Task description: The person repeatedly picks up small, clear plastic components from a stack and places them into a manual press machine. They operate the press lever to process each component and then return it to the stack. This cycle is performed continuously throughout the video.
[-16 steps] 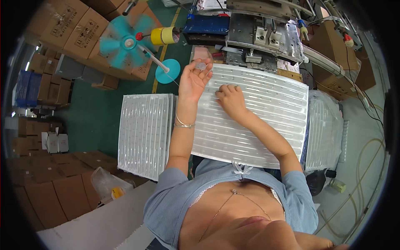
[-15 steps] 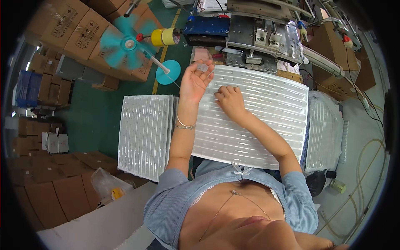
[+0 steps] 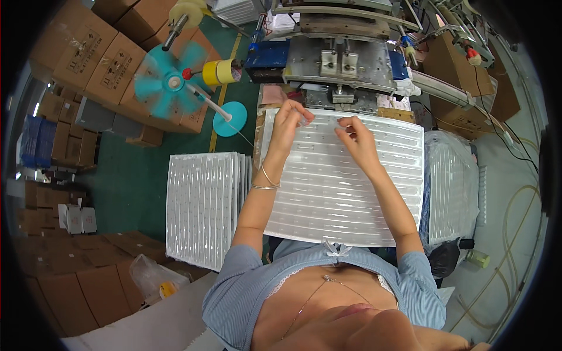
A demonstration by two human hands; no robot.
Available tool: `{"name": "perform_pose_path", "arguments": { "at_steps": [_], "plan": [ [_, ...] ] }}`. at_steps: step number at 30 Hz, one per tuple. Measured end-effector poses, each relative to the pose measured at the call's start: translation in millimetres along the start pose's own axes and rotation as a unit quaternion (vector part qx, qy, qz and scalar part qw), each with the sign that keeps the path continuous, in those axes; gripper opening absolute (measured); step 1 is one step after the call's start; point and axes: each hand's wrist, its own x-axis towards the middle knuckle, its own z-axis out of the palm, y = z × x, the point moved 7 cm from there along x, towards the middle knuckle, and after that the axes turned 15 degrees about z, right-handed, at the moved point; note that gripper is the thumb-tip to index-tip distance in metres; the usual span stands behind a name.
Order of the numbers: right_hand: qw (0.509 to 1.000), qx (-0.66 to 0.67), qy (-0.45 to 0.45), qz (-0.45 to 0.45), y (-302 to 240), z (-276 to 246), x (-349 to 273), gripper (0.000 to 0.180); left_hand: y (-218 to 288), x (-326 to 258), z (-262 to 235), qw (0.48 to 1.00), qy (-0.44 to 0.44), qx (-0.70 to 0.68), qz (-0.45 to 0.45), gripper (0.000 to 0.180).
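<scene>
A large white ridged panel [image 3: 345, 193], marked with rows of small dots, lies in front of me below the machine. Over its far left corner my left hand [image 3: 287, 126] is closed with curled fingers around a small translucent piece [image 3: 304, 120]. My right hand [image 3: 360, 143] hovers above the far middle of the panel, thumb and forefinger pinched together. Something small and pale shows at those fingertips, too small to name. Both hands face each other, a short gap apart.
Beyond the panel stands a metal press-like machine [image 3: 336, 64]. More ridged panels [image 3: 202, 205] are stacked at the left, and plastic-wrapped ones [image 3: 451, 187] at the right. A spinning turquoise fan [image 3: 172, 82] stands by cartons [image 3: 114, 55] at the far left.
My left hand has turned from palm-up with spread fingers to a closed curl. My right hand has lifted off the panel and moved right. The view has shifted slightly.
</scene>
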Motion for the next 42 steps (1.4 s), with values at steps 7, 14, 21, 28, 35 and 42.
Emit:
{"name": "perform_pose_path", "arguments": {
  "at_steps": [7,14,21,28,35,42],
  "plan": [
    [0.993,0.102,0.048,0.016,7.5,-56.9,18.6,0.023,19.1,27.2,31.1,0.939,-0.060,0.313,0.127,0.008],
    [0.987,0.015,0.159,-0.021,-29.8,-106.4,35.1,0.023,60.0,92.9,97.3,0.758,-0.009,0.562,0.332,0.028],
    [0.924,-0.154,0.308,-0.169,-79.1,-110.4,66.1,0.018,48.1,130.7,139.7,0.666,-0.140,0.644,0.350,0.024],
    [0.815,-0.373,0.367,-0.248,-108.5,-78.1,113.7,0.014,66.4,60.4,70.7,0.845,-0.069,0.442,0.292,0.023],
    [0.864,-0.295,0.326,-0.245,-97.3,-89.2,100.4,0.041,59.7,4.8,-13.3,0.856,-0.048,0.484,0.175,0.027],
    [0.909,-0.327,0.168,-0.194,-37.5,-25.8,6.3,0.025,34.6,-50.8,-25.6,0.655,-0.257,0.688,0.176,0.017]
  ]
}}
